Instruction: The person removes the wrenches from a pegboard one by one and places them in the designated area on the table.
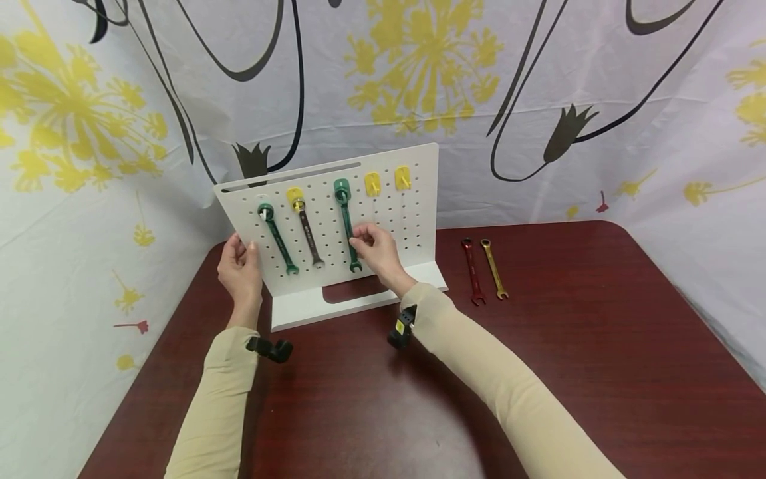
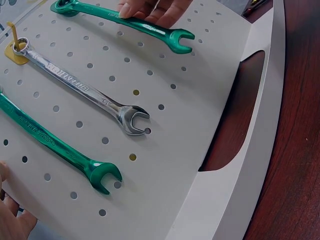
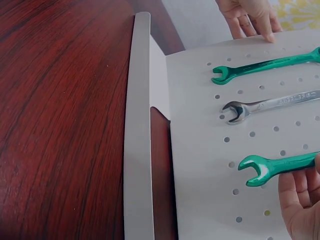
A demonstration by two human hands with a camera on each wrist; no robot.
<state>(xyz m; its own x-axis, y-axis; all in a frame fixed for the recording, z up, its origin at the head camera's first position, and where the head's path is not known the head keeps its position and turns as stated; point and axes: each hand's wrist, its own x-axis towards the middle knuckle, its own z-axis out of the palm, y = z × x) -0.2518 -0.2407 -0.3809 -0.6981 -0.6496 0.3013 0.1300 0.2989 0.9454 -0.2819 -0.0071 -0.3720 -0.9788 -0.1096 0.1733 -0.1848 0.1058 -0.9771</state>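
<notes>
A white pegboard stands on the table, and my left hand grips its left edge, thumb on the front face. My right hand pinches the shaft of a green wrench, whose ring end is at a green hook and whose open jaw points down. To the left, a silver wrench hangs from a yellow hook. Nearest my left hand, another green wrench hangs on a white hook. In the right wrist view, my right fingers lie behind the held wrench's shaft.
Two yellow hooks on the board's right side carry nothing. A red wrench and a gold wrench lie on the dark red table, right of the board. A patterned cloth hangs behind.
</notes>
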